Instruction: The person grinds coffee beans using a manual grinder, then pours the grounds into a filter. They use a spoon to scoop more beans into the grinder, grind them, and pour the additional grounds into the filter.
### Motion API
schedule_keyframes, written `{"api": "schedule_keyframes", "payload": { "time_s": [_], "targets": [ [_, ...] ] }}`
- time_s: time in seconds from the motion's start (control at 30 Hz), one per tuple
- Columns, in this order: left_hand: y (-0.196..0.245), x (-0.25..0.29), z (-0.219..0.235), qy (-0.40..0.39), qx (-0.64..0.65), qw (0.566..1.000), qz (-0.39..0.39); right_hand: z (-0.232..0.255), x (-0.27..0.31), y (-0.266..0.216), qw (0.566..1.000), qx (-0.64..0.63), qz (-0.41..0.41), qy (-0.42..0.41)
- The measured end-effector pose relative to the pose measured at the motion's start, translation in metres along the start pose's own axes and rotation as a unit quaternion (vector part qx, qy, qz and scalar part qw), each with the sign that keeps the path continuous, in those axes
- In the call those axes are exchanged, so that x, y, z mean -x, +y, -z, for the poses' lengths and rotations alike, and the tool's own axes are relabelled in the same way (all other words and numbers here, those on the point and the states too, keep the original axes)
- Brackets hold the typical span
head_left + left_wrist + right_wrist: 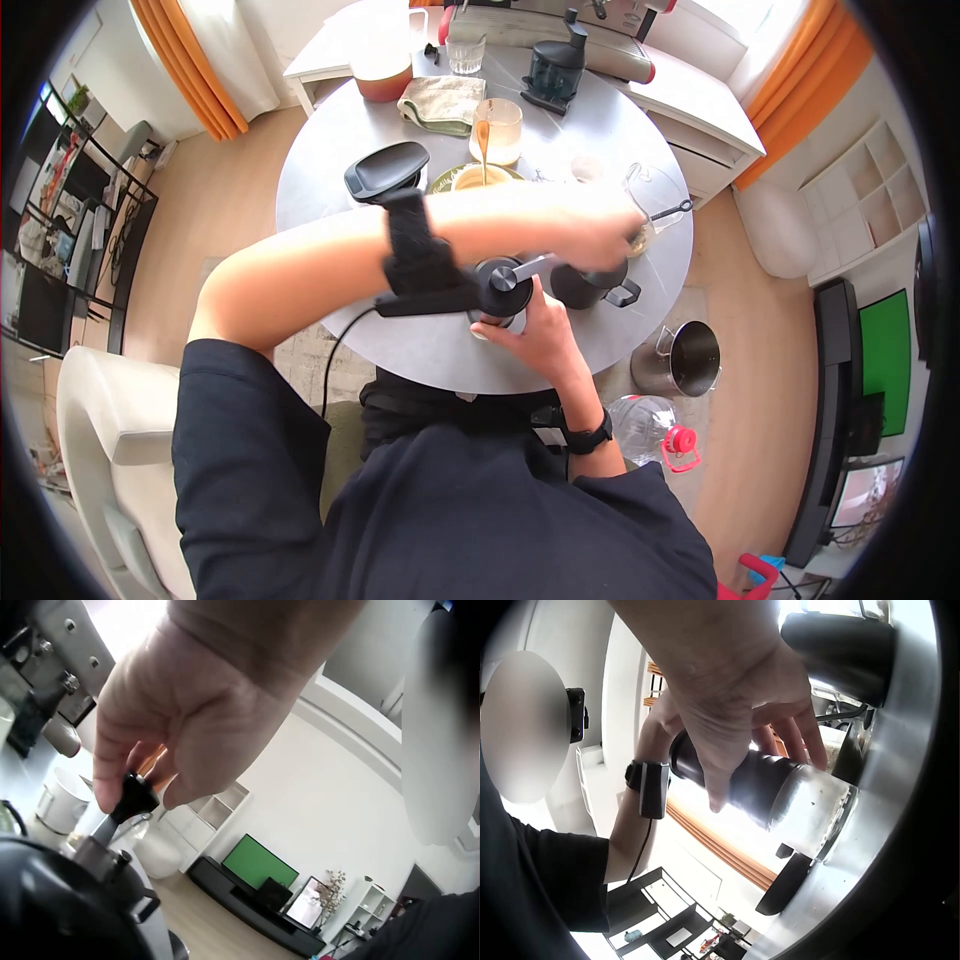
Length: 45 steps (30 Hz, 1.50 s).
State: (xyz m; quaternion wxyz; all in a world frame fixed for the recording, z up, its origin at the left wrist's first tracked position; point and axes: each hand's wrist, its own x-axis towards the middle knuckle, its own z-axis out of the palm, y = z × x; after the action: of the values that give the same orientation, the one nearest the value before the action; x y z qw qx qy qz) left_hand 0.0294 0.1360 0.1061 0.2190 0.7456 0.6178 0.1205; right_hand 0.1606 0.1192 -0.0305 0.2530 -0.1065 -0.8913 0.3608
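Standing upright at the near edge of the round grey table (330,170), the black cylindrical hand coffee grinder with a clear glass base (780,791) has its long axis vertical; what the jar holds cannot be told. Right hand (535,335) wraps its body. Left hand (187,720) pinches the black crank knob (133,796), crank arm pointing right. Beyond: black mug (590,285), glass cup of tan liquid (497,130).

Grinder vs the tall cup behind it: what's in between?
Head view: the left forearm crosses above that stretch, with a bowl just beyond it, before the cup. Right hand grips the grinder; left hand pinches its knob.
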Motion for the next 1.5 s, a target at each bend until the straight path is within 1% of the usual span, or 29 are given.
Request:
{"api": "schedule_keyframes", "payload": {
  "time_s": [0.03, 0.07, 0.13, 0.2, 0.23, 0.27, 0.33, 0.4, 0.43, 0.47, 0.53, 0.6, 0.67, 0.73, 0.8, 0.87, 0.93, 1.0, 1.07, 1.1, 1.13, 1.17, 1.2, 1.27, 1.3, 1.33, 1.4, 1.47, 1.5],
  "targets": [
    [0.017, 0.002, -0.008, -0.031, 0.007, 0.999, -0.027, 0.004, -0.005, -0.002, 0.994, 0.052, 0.093, 0.034],
    [0.034, 0.013, -0.016, -0.048, 0.009, 0.997, -0.063, 0.007, -0.011, -0.003, 0.975, 0.103, 0.185, 0.068],
    [0.065, 0.045, -0.027, -0.074, -0.006, 0.986, -0.149, -0.003, -0.006, 0.003, 0.974, 0.02, 0.22, 0.052],
    [0.086, 0.088, -0.029, -0.122, -0.041, 0.972, -0.196, -0.006, 0.003, 0.008, 0.99, -0.068, 0.109, 0.054],
    [0.088, 0.11, -0.024, -0.151, -0.045, 0.968, -0.197, -0.002, -0.002, 0.001, 0.995, -0.026, 0.085, 0.053],
    [0.088, 0.129, -0.016, -0.175, -0.035, 0.967, -0.183, 0.002, -0.006, -0.007, 0.999, -0.012, 0.032, 0.021],
    [0.079, 0.173, 0.009, -0.22, 0.017, 0.967, -0.126, 0.005, -0.008, -0.009, 0.999, -0.009, 0.044, 0.03],
    [0.054, 0.208, 0.011, -0.084, 0.095, 0.989, -0.073, 0.008, -0.008, -0.012, 1.0, -0.013, 0.024, 0.016],
    [0.041, 0.221, 0.015, -0.06, 0.127, 0.99, -0.013, 0.006, -0.009, -0.01, 0.999, -0.02, 0.037, 0.027],
    [0.03, 0.229, 0.019, -0.034, 0.155, 0.986, 0.048, 0.006, -0.01, -0.009, 0.998, -0.026, 0.054, 0.037],
    [0.008, 0.237, 0.03, 0.024, 0.183, 0.968, 0.172, 0.008, -0.009, -0.011, 0.998, -0.024, 0.044, 0.036],
    [-0.02, 0.232, 0.033, 0.146, 0.202, 0.94, 0.234, 0.006, -0.009, -0.012, 0.998, -0.021, 0.042, 0.035],
    [-0.059, 0.213, 0.035, 0.194, 0.128, 0.95, 0.207, 0.004, -0.008, -0.009, 0.998, -0.012, 0.039, 0.041],
    [-0.077, 0.178, 0.041, 0.188, 0.102, 0.951, 0.224, 0.002, -0.007, -0.007, 0.998, -0.001, 0.044, 0.044],
    [-0.075, 0.132, 0.053, 0.147, 0.04, 0.969, 0.197, 0.003, -0.007, -0.007, 0.998, 0.005, 0.043, 0.044],
    [-0.092, 0.086, 0.039, 0.202, 0.0, 0.974, 0.108, 0.005, -0.008, -0.01, 0.999, 0.005, 0.037, 0.038],
    [-0.069, 0.043, 0.034, 0.179, -0.047, 0.982, 0.049, 0.007, -0.009, -0.011, 0.999, 0.017, 0.038, 0.022],
    [-0.02, 0.016, 0.033, 0.086, -0.011, 0.993, 0.08, 0.007, -0.007, -0.008, 1.0, 0.01, 0.018, 0.001],
    [0.025, 0.009, 0.029, -0.027, 0.06, 0.996, 0.068, 0.004, -0.003, -0.001, 0.999, -0.015, -0.022, -0.02],
    [0.029, 0.003, 0.004, 0.022, 0.067, 0.997, -0.023, 0.005, -0.006, -0.001, 0.998, 0.013, 0.051, 0.017],
    [0.042, 0.011, -0.01, 0.069, 0.073, 0.988, -0.114, 0.007, -0.009, -0.002, 0.99, 0.04, 0.122, 0.054],
    [0.049, 0.023, -0.023, 0.014, 0.12, 0.983, -0.139, 0.008, -0.01, -0.004, 0.994, 0.006, 0.103, 0.037],
    [0.065, 0.052, -0.02, -0.042, 0.167, 0.972, -0.163, 0.01, -0.01, -0.008, 0.996, -0.029, 0.082, 0.02],
    [0.079, 0.098, -0.023, -0.105, 0.067, 0.977, -0.175, 0.011, -0.008, -0.011, 0.994, -0.102, 0.039, -0.012],
    [0.076, 0.12, -0.02, -0.12, 0.117, 0.968, -0.185, 0.005, -0.007, -0.006, 0.999, -0.048, 0.004, -0.013],
    [0.072, 0.142, -0.017, -0.134, 0.167, 0.957, -0.195, 0.005, -0.008, -0.005, 0.999, -0.028, 0.033, 0.006],
    [0.06, 0.183, -0.006, -0.082, 0.193, 0.97, -0.123, 0.01, -0.011, -0.011, 1.0, -0.006, 0.029, 0.005],
    [0.039, 0.212, 0.01, -0.104, 0.212, 0.972, -0.022, 0.01, -0.012, -0.011, 0.999, -0.02, 0.038, 0.008],
    [0.029, 0.221, 0.018, -0.096, 0.223, 0.969, 0.055, 0.011, -0.013, -0.011, 0.999, -0.026, 0.045, 0.007]
  ]
}}
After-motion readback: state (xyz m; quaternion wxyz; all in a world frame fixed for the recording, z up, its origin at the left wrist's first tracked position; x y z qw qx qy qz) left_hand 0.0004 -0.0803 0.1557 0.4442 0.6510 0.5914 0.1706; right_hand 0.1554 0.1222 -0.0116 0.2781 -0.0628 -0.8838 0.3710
